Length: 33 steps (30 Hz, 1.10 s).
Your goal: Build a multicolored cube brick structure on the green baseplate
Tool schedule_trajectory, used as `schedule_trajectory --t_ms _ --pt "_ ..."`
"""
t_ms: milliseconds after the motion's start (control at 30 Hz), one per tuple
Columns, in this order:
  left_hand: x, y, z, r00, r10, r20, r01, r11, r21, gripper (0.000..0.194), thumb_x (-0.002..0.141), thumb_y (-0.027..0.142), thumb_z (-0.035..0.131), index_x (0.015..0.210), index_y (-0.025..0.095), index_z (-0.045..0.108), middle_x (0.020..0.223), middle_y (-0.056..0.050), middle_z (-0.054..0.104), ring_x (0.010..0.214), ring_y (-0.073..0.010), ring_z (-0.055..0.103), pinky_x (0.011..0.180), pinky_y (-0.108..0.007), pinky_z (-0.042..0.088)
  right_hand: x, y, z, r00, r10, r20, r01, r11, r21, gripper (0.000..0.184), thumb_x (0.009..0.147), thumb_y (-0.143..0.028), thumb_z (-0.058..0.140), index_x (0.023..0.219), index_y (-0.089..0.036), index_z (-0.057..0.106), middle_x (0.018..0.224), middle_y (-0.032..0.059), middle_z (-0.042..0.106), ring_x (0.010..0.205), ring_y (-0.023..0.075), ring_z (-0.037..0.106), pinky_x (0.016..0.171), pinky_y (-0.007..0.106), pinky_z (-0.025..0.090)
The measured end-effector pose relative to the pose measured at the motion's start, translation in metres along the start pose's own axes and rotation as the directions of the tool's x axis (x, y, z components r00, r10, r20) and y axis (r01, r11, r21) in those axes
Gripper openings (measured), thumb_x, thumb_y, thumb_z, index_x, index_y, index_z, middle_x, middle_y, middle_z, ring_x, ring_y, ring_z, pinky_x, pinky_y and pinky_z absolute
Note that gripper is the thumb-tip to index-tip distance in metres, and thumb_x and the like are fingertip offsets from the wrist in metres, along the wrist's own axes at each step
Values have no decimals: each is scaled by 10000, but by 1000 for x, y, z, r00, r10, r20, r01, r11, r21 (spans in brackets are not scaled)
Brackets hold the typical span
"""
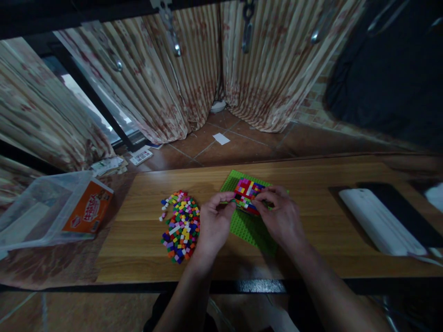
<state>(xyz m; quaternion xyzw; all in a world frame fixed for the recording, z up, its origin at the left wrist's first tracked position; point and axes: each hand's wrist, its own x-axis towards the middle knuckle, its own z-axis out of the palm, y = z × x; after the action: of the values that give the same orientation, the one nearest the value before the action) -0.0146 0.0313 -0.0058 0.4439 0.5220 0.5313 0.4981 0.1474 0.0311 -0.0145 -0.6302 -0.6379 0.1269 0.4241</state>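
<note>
A block built of many-coloured toy bricks (246, 189) rests on a green studded baseplate (247, 229) in the middle of the table. At the block's left edge, the thumb and forefinger of my left hand (215, 222) close on its corner. My right hand (282, 216) is bent over the right side, thumb and fingertips pinched together against the top of the block. Whatever lies between those right fingertips is too small to make out. Left of my left hand spreads a heap of loose small toy bricks (183, 226) in mixed colours.
A clear plastic bin (44, 207) with an orange label stands beyond the table's left end. On the right of the wooden table (138, 249) lie a white oblong device (377, 221) with a cable and a dark flat object (404, 212). Metal clips (247, 32) hang above.
</note>
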Motion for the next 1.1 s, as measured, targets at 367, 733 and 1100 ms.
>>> schedule_trajectory --t_ms 367,733,1100 --pt "-5 9 6 984 -122 132 150 961 -233 251 697 164 743 947 152 720 864 -45 735 717 -125 638 709 -256 516 -7 -15 -16 955 -188 227 123 954 274 212 922 -315 574 1088 -261 694 1102 55 701 1080 215 638 957 403 499" --pt "-7 10 6 971 -144 192 188 953 -236 284 717 206 744 992 156 696 927 -62 736 677 -127 655 656 -265 524 -4 -7 -21 970 -178 168 138 965 225 186 902 -365 598 1006 -254 705 1056 59 697 1013 222 654 892 392 528" --pt "3 1 -3 996 -65 -55 63 998 -31 205 712 170 694 914 161 725 849 -33 717 712 -129 605 675 -240 465 1 13 -30 987 -30 156 15 995 100 194 817 -395 676 908 -232 732 984 63 664 846 204 653 787 381 533"
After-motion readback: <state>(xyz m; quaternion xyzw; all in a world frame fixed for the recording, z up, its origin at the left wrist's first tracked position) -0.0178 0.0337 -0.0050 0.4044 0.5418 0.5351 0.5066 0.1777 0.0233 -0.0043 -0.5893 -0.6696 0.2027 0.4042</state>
